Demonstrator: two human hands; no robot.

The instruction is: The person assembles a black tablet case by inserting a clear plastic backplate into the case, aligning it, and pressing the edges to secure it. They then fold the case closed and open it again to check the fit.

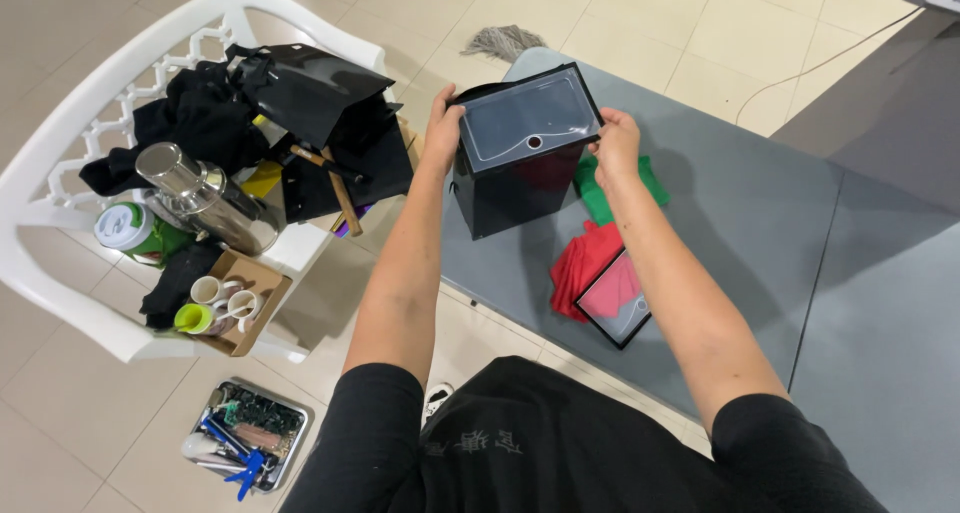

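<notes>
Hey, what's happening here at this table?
A person stands at a grey table, holding a black box with a clear lid between the left hand and right hand. Red cloth, green cloth and a flat black frame lie beside it. A white chair holds clutter.

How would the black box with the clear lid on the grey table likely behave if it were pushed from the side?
The black box looks taller than its base, so it may tip rather than slide. Its glossy walls probably feel slippery. The clear lid, gripped by the left hand and right hand, looks thin and may flex.
</notes>
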